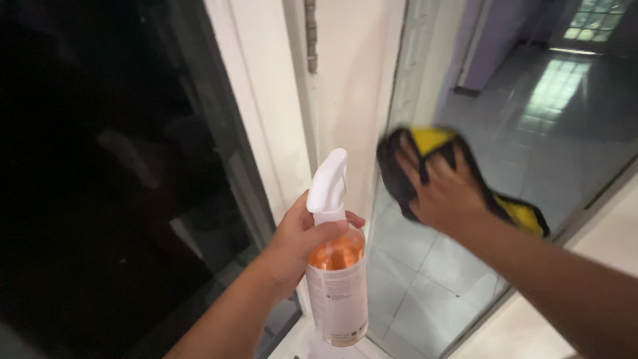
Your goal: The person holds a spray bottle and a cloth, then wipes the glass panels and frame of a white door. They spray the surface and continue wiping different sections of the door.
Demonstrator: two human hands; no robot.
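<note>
A person's right hand (446, 193) presses a black-and-yellow cloth (425, 143) flat against a glass door (531, 126), fingers spread apart over the fabric, while the left hand (302, 239) holds a spray bottle (337, 266) upright just beside the white door frame (345, 86). The left fingers are wrapped tight round the bottle's neck, below its white trigger head (328, 181); no finger appears to rest on the trigger itself. The bottle, clear with orange liquid showing near its top, sits well clear of the glass. The cloth looks blurred, which suggests a wiping stroke under way; the step in hand reads as rubbing down the upper part of the pane. To the left, a dark pane (100, 173) stands beyond the frame. The pane reflects a tiled floor (425, 286). The next move likely calls for even pressure across the glass, palm kept flat so the cloth does not bunch, and the bottle kept upright and away from the frame.
</note>
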